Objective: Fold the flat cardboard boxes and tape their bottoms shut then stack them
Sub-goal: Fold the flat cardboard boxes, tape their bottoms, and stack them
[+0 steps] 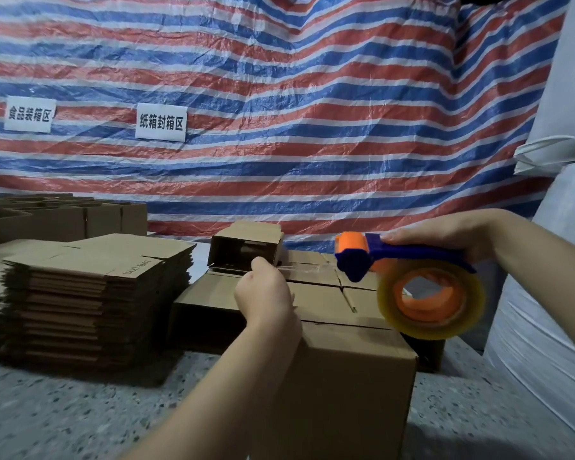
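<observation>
Right hand (445, 235) grips the blue-and-orange plastic tape dispenser (402, 273) with its clear tape roll, held above the box's right edge. Left hand (263, 290), fingers curled, pinches the clear tape strip (309, 269); the strip runs left-right between the 2 hands. The folded brown cardboard box (346, 370) sits directly below, seam apparently running away from the viewer. Judgement: the strip must turn to lie along the seam. The stack of flat brown cardboard blanks (90, 280) lies left.

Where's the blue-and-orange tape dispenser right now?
In the head view, the blue-and-orange tape dispenser is at right, held by the right hand above the folded brown cardboard box.
</observation>
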Motion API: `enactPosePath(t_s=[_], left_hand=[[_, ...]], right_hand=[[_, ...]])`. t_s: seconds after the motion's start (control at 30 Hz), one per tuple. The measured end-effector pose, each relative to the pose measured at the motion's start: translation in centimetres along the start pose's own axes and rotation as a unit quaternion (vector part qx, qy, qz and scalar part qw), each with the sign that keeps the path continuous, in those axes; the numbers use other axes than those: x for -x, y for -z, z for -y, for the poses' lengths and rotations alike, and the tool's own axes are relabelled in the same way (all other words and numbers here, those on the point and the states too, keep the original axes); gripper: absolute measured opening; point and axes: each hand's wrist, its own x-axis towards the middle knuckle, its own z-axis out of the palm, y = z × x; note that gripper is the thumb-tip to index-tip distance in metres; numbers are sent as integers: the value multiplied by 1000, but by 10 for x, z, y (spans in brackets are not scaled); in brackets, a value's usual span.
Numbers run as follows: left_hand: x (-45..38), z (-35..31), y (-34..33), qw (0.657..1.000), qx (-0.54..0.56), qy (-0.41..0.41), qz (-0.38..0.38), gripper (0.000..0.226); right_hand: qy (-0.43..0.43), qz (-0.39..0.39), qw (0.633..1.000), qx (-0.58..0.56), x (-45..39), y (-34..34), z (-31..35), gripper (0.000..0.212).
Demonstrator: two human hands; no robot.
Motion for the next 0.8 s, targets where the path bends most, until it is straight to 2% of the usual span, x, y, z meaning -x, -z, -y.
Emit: enactPosePath(t_s=[0.03, 0.07, 0.13, 0.23, 0.3, 0.37, 0.47, 0.5, 0.63, 0.8], left_hand=[[-2, 2, -1, 1000, 15, -7, -2, 26], [-2, 3, -1, 1000, 23, -8, -4, 26], [0, 2, 1, 1000, 12, -20, 11, 27], [-1, -4, 1, 997, -15, -22, 78, 25], [-5, -12, 11, 988, -65, -46, 129, 24], [-12, -22, 26, 967, -153, -119, 164, 27], [-21, -28, 53, 915, -319, -200, 143, 27], [-24, -27, 59, 910, -342, -192, 136, 26], [-32, -9, 70, 937, -302, -72, 157, 25], [-35, 2, 79, 955, -236, -24, 179, 23]], right_hand=[[-35, 26, 998, 38, -4, -8, 8, 91], [-59, 20, 996, 69, -3, -10, 11, 92], [-61, 15, 995, 83, -7, -14, 15, 89], [-67, 0, 994, 91, -6, -14, 17, 86], [-74, 0, 992, 102, -8, -15, 19, 86], [-76, 5, 991, 111, -10, -15, 21, 87], [-80, 16, 989, 123, -13, -16, 27, 92], [-81, 17, 987, 134, -14, -18, 30, 93], [-89, 21, 980, 176, -18, -23, 43, 91], [-89, 25, 975, 204, -18, -30, 51, 86]])
